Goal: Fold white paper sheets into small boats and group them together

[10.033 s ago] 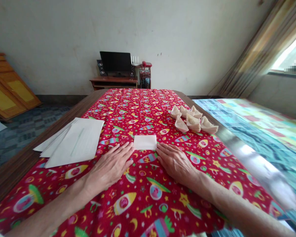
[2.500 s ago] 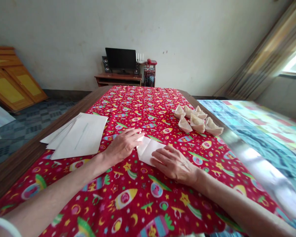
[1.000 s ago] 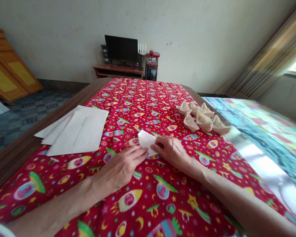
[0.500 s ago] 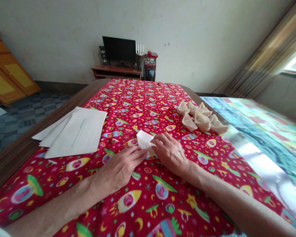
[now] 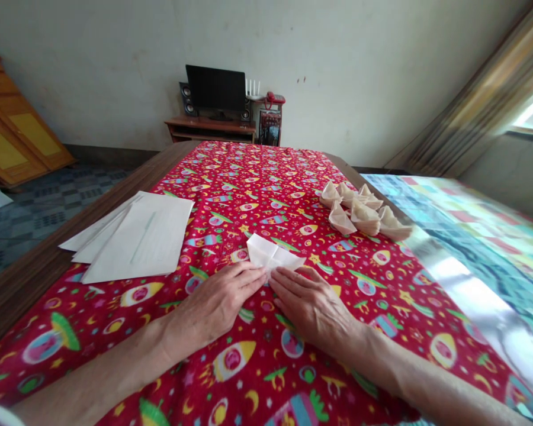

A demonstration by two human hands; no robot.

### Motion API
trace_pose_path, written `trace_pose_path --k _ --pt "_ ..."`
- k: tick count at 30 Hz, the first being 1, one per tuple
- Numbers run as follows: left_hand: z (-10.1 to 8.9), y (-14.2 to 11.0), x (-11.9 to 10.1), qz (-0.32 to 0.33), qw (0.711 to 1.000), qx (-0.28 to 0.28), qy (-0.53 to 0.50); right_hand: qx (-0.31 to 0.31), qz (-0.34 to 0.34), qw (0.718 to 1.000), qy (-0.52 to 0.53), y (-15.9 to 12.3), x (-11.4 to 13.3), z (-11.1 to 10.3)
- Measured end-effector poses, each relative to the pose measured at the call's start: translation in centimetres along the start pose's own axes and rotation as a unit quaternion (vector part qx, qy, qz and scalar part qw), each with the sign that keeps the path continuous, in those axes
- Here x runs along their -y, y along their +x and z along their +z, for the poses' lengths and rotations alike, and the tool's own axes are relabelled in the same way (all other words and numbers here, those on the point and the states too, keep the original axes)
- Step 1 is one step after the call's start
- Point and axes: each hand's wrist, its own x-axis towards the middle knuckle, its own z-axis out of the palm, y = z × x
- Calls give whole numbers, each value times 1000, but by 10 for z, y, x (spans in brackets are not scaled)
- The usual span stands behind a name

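A small piece of folded white paper (image 5: 273,253) lies on the red patterned tablecloth (image 5: 249,384), its two upper flaps spread out with a crease down the middle. My left hand (image 5: 226,293) rests flat, fingertips on the lower left edge of the paper; its thumb is hidden. From the other side, my right hand (image 5: 313,299) lies with stretched fingers pressing on the lower right edge. Both sets of fingertips nearly meet at the paper's bottom, covering that part. Neither hand wraps round the paper.
Several folded paper boat-like shapes (image 5: 364,216) sit in a cluster at the right. At the left lies a fanned stack of white sheets (image 5: 137,239). Beyond the table stand a monitor (image 5: 216,89) and a red telephone (image 5: 275,99). A bed (image 5: 484,236) adjoins the right side.
My right hand has drawn back toward me and flattened, uncovering the paper's right flap, which now spreads to the right. My left hand has stayed in place.
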Motion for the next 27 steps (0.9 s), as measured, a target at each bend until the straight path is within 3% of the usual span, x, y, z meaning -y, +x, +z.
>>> trace_pose_path --k 17,22,27 --pt "-8 -5 -2 14 999 6 45 7 30 995 -97 -24 -13 -9" --pt "-10 -4 -3 15 997 6 71 2 31 995 -96 -14 -11 -8" --pt "-10 -4 -4 13 997 17 69 -34 -32 999 -25 2 -2 -2"
